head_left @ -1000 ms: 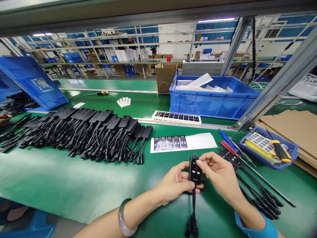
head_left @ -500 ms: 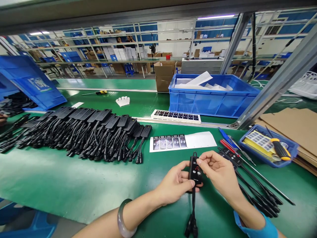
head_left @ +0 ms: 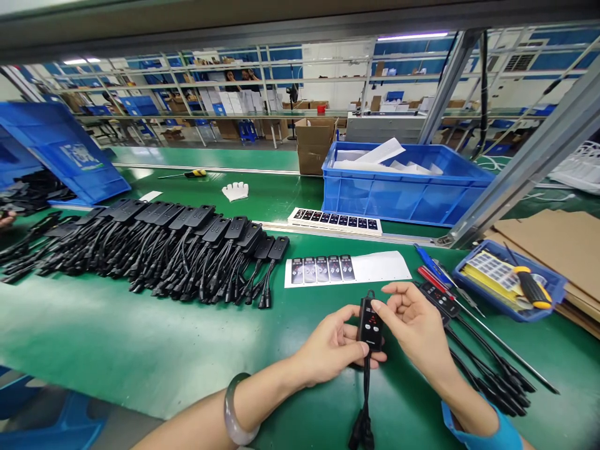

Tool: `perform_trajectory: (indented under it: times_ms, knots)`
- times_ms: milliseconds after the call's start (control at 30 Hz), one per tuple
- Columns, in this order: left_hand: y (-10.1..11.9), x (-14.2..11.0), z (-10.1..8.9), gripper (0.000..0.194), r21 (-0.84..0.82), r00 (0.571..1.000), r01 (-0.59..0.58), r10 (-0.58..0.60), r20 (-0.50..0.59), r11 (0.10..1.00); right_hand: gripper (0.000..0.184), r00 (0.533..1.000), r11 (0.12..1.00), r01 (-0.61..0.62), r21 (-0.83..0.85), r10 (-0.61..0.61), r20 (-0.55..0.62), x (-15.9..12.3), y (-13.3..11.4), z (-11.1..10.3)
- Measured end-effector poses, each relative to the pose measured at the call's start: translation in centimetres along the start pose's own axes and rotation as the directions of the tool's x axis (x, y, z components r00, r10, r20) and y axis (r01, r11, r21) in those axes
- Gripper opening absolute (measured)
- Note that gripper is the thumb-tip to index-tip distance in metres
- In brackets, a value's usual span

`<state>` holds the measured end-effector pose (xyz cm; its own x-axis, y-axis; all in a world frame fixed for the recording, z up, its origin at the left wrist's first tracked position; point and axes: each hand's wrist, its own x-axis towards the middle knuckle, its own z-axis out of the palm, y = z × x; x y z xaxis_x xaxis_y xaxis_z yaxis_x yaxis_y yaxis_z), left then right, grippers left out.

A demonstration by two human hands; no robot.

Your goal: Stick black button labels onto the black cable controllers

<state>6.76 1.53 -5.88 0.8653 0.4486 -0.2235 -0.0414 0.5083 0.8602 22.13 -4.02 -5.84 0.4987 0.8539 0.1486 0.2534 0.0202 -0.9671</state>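
My left hand (head_left: 330, 350) is closed around a small black controller box (head_left: 370, 328), thumb on its lower edge and fingers behind it. The box bears a face label with red marks and two pale buttons; its cables (head_left: 365, 400) hang down to black connectors. My right hand (head_left: 412, 322) is at the upper right of the box, thumb tip on the label and the other fingers loosely bent, apart from the thumb. Beyond the hands lies a white label sheet (head_left: 379, 267) with several dark labels at its left end. Labelled controllers (head_left: 438, 300) lie beside my right hand.
A long pile of black cabled controllers (head_left: 187, 244) covers the left. Farther back are a stack of label strips (head_left: 335, 220), a blue bin (head_left: 394, 194) with papers and a white glove (head_left: 235, 191). Screwdrivers (head_left: 492, 331) and a blue tray (head_left: 510, 275) lie right. Another person's hand (head_left: 6, 219) shows far left.
My right index finger has lifted slightly away from the thumb, which stays on the controller's face. My left hand keeps its hold. The view has shifted slightly.
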Motion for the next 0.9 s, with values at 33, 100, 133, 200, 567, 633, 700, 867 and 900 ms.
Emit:
perform_trajectory:
  times_ms: [33,100,133,200,567,633,700,867,900]
  knots:
    - [0.0,0.0,-0.1,0.047,-0.022,1.000,0.003,-0.003,-0.003,1.000,0.029,1.000,1.000,0.004,-0.019,-0.004,0.022,0.1,0.3,0.0]
    - [0.2,0.1,-0.2,0.041,-0.072,1.000,0.010,-0.011,-0.024,0.997,0.033,0.995,0.999,0.005,-0.046,-0.001,0.095,0.1,0.9,0.2]
    - [0.2,0.2,-0.3,0.037,-0.095,0.999,0.009,-0.012,-0.038,0.995,0.037,0.990,0.998,0.001,-0.056,0.007,0.144,0.1,1.2,0.3]
    - [0.4,0.3,-0.4,0.031,-0.129,0.998,-0.012,0.003,-0.070,0.992,0.048,0.971,0.995,0.007,-0.099,0.017,0.239,-0.1,1.5,0.6]
    - [0.0,0.6,-0.5,0.037,-0.025,0.987,-0.088,0.084,-0.138,0.996,0.055,0.909,0.990,0.073,-0.120,-0.016,0.417,-0.9,1.3,0.7]
    - [-0.3,0.7,-0.5,0.042,0.047,0.986,-0.092,0.097,-0.135,0.995,0.051,0.915,0.988,0.068,-0.139,-0.006,0.404,-0.9,1.5,0.9]
    - [-0.4,0.7,-0.5,0.044,0.111,0.984,-0.098,0.113,-0.139,0.989,0.051,0.917,0.987,0.075,-0.141,-0.013,0.400,-1.0,1.7,1.1]
    - [-0.5,0.6,-0.4,0.043,0.171,0.978,-0.094,0.123,-0.167,0.981,0.048,0.923,0.980,0.114,-0.164,-0.044,0.382,-1.1,1.7,1.4]
    - [-0.6,0.7,-0.3,0.042,0.170,0.978,-0.092,0.121,-0.170,0.981,0.047,0.923,0.975,0.121,-0.187,-0.042,0.382,-1.1,1.5,1.4]
